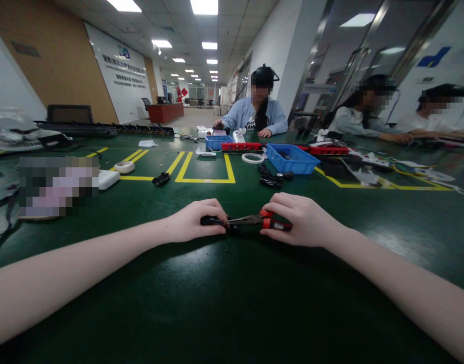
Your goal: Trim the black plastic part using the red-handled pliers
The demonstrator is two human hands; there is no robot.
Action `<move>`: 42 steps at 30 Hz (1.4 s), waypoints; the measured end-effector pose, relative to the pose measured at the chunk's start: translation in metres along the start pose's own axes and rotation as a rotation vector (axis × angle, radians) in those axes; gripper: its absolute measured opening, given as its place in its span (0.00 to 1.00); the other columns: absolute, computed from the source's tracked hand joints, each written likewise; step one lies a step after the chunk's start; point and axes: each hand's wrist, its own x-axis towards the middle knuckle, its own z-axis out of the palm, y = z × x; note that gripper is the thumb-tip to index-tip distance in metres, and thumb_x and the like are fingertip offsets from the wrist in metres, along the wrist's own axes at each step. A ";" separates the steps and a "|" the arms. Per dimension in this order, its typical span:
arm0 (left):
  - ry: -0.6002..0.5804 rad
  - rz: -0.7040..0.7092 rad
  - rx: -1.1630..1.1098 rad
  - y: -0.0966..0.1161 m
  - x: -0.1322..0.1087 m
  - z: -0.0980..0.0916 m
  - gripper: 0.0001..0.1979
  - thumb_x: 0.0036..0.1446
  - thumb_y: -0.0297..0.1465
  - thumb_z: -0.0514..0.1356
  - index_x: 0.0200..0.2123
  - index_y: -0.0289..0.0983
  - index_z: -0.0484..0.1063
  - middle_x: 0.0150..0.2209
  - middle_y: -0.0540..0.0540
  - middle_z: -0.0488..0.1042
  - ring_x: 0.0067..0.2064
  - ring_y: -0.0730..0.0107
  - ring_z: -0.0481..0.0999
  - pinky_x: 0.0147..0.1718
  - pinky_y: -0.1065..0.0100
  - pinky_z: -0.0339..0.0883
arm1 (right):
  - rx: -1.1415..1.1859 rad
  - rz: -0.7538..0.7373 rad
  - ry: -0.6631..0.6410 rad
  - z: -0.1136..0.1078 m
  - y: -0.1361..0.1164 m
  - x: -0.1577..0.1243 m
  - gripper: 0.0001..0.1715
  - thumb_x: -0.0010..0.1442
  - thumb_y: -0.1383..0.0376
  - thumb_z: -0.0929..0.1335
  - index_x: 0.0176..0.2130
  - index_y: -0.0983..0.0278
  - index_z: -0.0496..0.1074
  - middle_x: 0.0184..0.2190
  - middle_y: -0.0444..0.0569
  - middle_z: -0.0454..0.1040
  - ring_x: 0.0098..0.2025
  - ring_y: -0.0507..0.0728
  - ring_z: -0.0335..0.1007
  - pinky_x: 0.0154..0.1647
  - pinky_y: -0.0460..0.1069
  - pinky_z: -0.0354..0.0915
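Observation:
My right hand (300, 220) is closed around the red and black handles of a pair of long-nose pliers (250, 220). Their jaws point left and meet the end of a small black part (212, 221), whose exact kind I cannot make out. My left hand (196, 221) pinches that part between thumb and fingers. Just under the plier tips, a bit of black material shows close to the table. What the jaws grip is too small to tell.
On the green table (159, 313) stand a blue bin (292, 161) and a smaller blue bin (219, 142). Black parts (270, 180), a black piece (161, 179), a white ring (252, 158) and a tape roll (124, 167) lie ahead. A person (254, 108) sits opposite; two more sit at right.

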 end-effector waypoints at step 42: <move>0.026 0.057 0.017 0.000 -0.001 0.000 0.06 0.61 0.30 0.63 0.41 0.39 0.79 0.50 0.43 0.71 0.51 0.62 0.73 0.54 0.59 0.68 | -0.039 -0.011 0.024 -0.002 -0.001 -0.002 0.18 0.60 0.54 0.69 0.41 0.66 0.73 0.35 0.54 0.75 0.34 0.57 0.70 0.31 0.51 0.66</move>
